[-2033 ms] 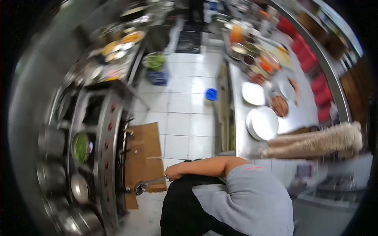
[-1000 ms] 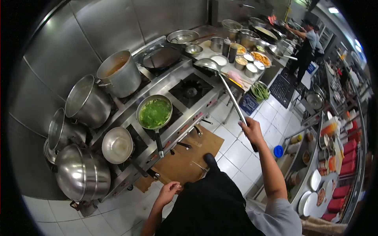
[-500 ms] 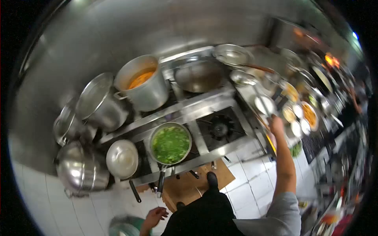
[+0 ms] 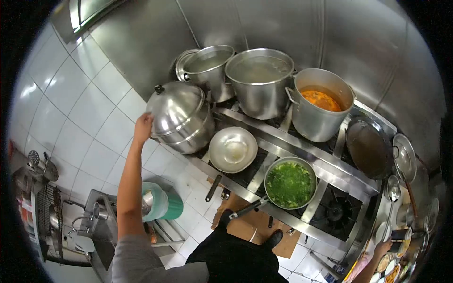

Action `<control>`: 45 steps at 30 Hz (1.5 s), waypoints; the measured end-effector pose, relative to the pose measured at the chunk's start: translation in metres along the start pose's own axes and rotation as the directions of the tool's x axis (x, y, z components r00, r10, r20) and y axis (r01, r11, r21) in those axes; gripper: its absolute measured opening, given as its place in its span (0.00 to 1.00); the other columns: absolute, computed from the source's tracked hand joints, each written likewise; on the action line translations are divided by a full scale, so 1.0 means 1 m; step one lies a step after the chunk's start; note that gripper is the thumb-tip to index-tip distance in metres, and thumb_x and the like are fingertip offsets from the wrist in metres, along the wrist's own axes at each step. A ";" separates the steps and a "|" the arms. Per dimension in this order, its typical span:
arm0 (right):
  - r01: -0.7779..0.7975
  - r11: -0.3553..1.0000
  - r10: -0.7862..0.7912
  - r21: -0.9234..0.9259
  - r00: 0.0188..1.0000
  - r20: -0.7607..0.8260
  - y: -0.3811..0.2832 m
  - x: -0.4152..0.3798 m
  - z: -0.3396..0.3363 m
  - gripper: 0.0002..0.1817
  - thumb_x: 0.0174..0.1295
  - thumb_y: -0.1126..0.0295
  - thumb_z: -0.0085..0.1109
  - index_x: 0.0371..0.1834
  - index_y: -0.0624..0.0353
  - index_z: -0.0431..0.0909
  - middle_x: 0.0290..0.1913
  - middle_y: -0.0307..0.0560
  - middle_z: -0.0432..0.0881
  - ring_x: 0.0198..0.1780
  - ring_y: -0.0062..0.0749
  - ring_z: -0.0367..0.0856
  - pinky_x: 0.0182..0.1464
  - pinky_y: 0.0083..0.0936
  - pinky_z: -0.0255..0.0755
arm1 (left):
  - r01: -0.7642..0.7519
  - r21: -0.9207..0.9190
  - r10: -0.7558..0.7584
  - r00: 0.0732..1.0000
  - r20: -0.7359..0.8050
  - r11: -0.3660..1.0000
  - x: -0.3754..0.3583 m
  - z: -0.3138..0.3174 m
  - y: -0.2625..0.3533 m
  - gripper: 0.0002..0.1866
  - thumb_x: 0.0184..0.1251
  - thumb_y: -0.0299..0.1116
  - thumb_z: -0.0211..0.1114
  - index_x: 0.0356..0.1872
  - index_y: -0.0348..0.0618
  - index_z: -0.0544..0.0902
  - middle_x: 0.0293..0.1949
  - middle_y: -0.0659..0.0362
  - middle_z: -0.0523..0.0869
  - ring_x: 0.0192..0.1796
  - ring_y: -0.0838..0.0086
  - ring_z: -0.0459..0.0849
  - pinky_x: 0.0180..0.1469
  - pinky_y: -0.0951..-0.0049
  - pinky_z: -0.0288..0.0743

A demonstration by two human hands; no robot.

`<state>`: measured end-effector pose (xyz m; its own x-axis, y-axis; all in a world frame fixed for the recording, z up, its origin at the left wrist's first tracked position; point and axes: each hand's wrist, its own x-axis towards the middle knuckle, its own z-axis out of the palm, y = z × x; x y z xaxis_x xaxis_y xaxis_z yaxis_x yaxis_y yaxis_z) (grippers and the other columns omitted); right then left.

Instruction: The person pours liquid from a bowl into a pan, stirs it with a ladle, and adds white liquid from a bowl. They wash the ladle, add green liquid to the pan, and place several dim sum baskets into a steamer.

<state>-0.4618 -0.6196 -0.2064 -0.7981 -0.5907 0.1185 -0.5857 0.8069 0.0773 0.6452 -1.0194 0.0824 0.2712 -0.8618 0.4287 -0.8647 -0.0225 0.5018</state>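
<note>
My left hand [image 4: 143,126] is at the near-left side of a large lidded steel steamer pot [image 4: 175,111], its fingers curled. Whether it grips the pot's side handle cannot be made out. At the lower right, my right hand [image 4: 383,247] is closed around the long handle of a metal ladle [image 4: 392,189], whose bowl points away from me. On the front burners are a frying pan of chopped greens in liquid [image 4: 291,183] and, left of it, a pan with a little liquid [image 4: 233,150].
Behind stand a pot of orange broth [image 4: 323,104], a pot of cloudy liquid [image 4: 259,66] and a dark wok [image 4: 370,147]. An unoccupied burner [image 4: 335,210] is at front right. A green bin [image 4: 169,205] and a sink [image 4: 101,224] are at lower left. Small bowls [image 4: 390,267] line the right counter.
My view has swung left. My left hand has risen from low beside my body to the steamer pot. My right hand still holds the ladle, now at the view's lower right edge.
</note>
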 end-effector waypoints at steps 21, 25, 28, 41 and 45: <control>0.031 0.960 -0.081 0.278 0.982 0.170 -0.189 -0.318 -0.116 0.35 0.57 0.73 0.62 0.69 0.66 0.63 0.65 0.68 0.65 0.68 0.60 0.62 0.71 0.47 0.57 | -0.527 0.309 0.268 0.755 0.599 0.792 0.264 -0.074 -0.013 0.12 0.60 0.26 0.67 0.44 0.33 0.83 0.39 0.44 0.86 0.45 0.51 0.83 0.49 0.59 0.73; -0.005 0.960 -0.059 0.279 0.974 0.220 -0.172 -0.347 -0.073 0.38 0.56 0.70 0.69 0.69 0.68 0.62 0.65 0.66 0.65 0.67 0.60 0.64 0.69 0.48 0.59 | -0.556 0.371 0.284 0.765 0.578 0.744 0.313 -0.106 0.023 0.12 0.62 0.26 0.66 0.46 0.34 0.83 0.34 0.45 0.86 0.37 0.57 0.84 0.37 0.61 0.74; -0.051 0.889 -0.042 0.456 0.981 0.191 -0.160 -0.361 -0.029 0.39 0.54 0.70 0.70 0.69 0.69 0.62 0.64 0.67 0.66 0.66 0.61 0.64 0.68 0.48 0.60 | -0.550 0.389 0.296 0.783 0.547 0.739 0.331 -0.104 0.073 0.13 0.64 0.27 0.66 0.49 0.34 0.82 0.35 0.45 0.85 0.36 0.61 0.85 0.31 0.62 0.76; -0.374 0.412 0.089 0.831 0.924 0.372 -0.287 -0.443 -0.240 0.31 0.63 0.64 0.62 0.68 0.64 0.67 0.48 0.45 0.79 0.37 0.22 0.77 0.35 0.21 0.74 | -0.876 0.257 0.687 0.479 0.547 0.407 0.427 0.152 0.203 0.17 0.62 0.28 0.67 0.53 0.39 0.80 0.42 0.51 0.86 0.35 0.61 0.86 0.30 0.60 0.80; -0.308 0.470 -0.066 0.827 0.922 0.381 -0.377 -0.457 -0.304 0.25 0.65 0.66 0.60 0.63 0.65 0.71 0.55 0.48 0.79 0.43 0.26 0.81 0.39 0.20 0.75 | -0.773 0.257 0.512 0.592 0.623 0.580 0.386 0.154 0.251 0.19 0.61 0.39 0.70 0.50 0.39 0.85 0.47 0.42 0.86 0.51 0.56 0.86 0.52 0.58 0.79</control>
<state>0.1666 -0.6510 0.0109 -0.7515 -0.6008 -0.2725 -0.1462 0.5544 -0.8193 0.4677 -1.4356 0.2579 -0.5453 -0.8372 0.0422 -0.8201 0.5225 -0.2333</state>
